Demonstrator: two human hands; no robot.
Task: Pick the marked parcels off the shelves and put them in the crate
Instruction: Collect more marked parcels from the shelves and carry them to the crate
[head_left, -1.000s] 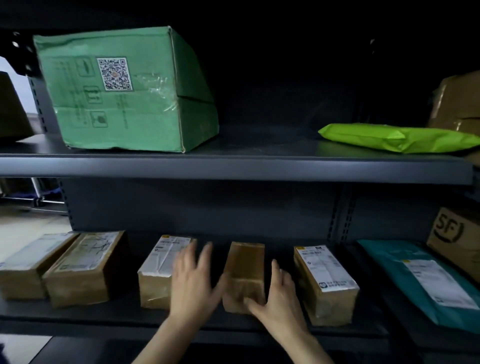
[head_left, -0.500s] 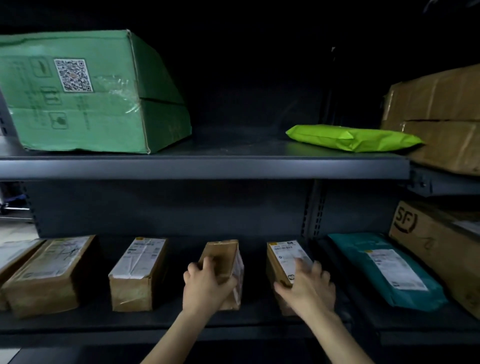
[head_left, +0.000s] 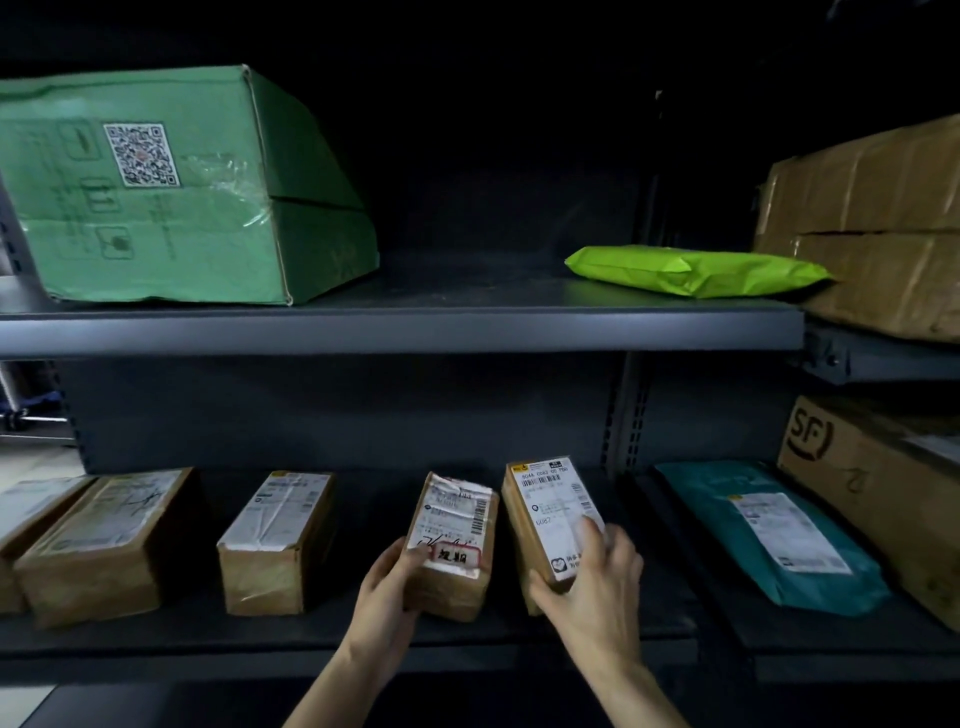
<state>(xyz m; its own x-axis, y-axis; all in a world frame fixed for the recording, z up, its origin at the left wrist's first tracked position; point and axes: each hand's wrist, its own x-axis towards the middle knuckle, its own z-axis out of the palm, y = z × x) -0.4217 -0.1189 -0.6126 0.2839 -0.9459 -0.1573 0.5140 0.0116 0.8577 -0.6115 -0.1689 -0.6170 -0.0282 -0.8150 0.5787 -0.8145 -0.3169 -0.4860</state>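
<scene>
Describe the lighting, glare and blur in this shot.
Head view: dim throughout, the back of the grey metal upper shelf lost in black; clear tape on the green cardboard box catches glare; the right hand looks slightly motion-blurred.

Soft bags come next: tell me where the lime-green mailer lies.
The lime-green mailer lies flat on the upper shelf, right side of the head view, next to the taped brown carton.
</scene>
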